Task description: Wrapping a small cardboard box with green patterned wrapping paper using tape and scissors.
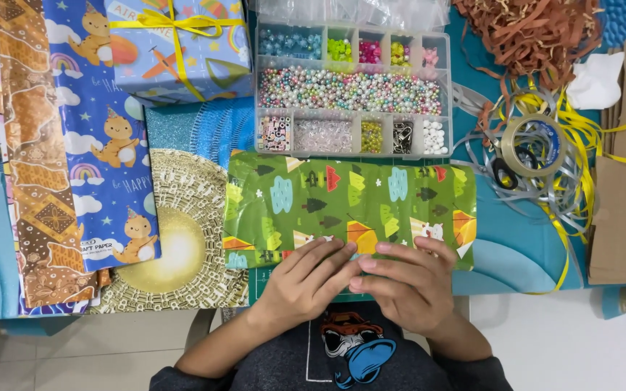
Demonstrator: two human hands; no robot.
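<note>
- Left hand [306, 279] lies flat, fingers extended, pressing the near edge of the green wrapped parcel [349, 206]; it grips nothing
- Right hand [411, 279] likewise flat on that edge; fingertips meeting the left's
- Bead organiser box [353, 90] just beyond the parcel; tape roll [532, 146] right

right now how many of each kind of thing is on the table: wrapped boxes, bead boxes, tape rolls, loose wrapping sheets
wrapped gift boxes: 2, the green one under the left hand and right hand, and the blue one
bead organiser box: 1
tape roll: 1
loose wrapping sheets: 2, blue cat-print and brown patterned
total: 6
</note>
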